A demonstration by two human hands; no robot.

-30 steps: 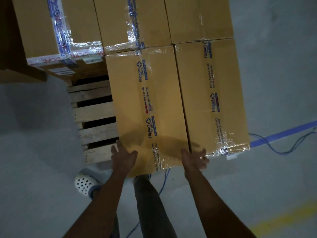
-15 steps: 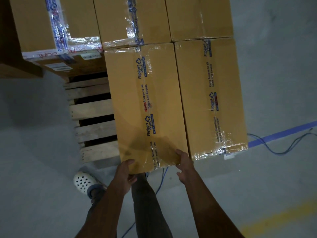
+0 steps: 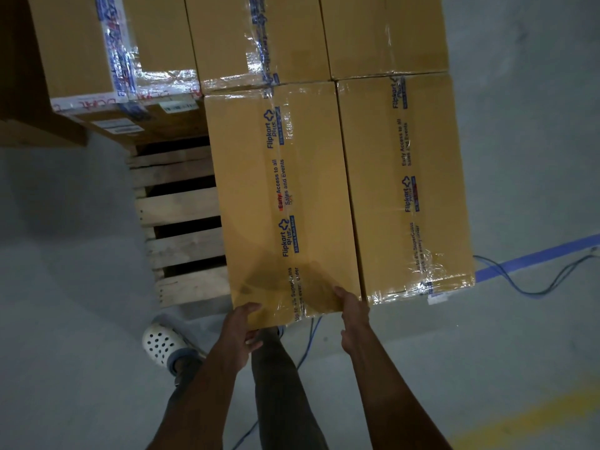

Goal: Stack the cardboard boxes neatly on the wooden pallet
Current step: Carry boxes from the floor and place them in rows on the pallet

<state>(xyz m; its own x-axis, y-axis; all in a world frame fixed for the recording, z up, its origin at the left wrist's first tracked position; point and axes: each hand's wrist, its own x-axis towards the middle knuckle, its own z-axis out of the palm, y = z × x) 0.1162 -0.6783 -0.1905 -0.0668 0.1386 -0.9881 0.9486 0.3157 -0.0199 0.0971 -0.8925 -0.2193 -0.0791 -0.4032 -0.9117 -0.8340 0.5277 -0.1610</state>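
Observation:
A long cardboard box (image 3: pixel 246 190) with printed tape lies on the wooden pallet (image 3: pixel 181 206), its near end sticking out past the pallet's front edge. My left hand (image 3: pixel 242 332) grips its near left corner, thumb on top. My right hand (image 3: pixel 354 315) holds its near right corner. A matching box (image 3: pixel 435 190) lies flush against its right side. Behind them sit two more taped boxes (image 3: pixel 224 37) (image 3: pixel 383 34), and another box (image 3: pixel 71 43) at the back left. The pallet's left slats are bare.
My foot in a white perforated clog (image 3: pixel 160 344) stands by the pallet's near left corner, my other leg under the box end. A blue cable (image 3: pixel 526 289) and blue tape line (image 3: pixel 535 258) cross the grey floor at right. A yellow line (image 3: pixel 519 420) runs lower right.
Both hands slid from the top of the box down to its near end corners. The box shifted slightly away from me, closing up against the back row.

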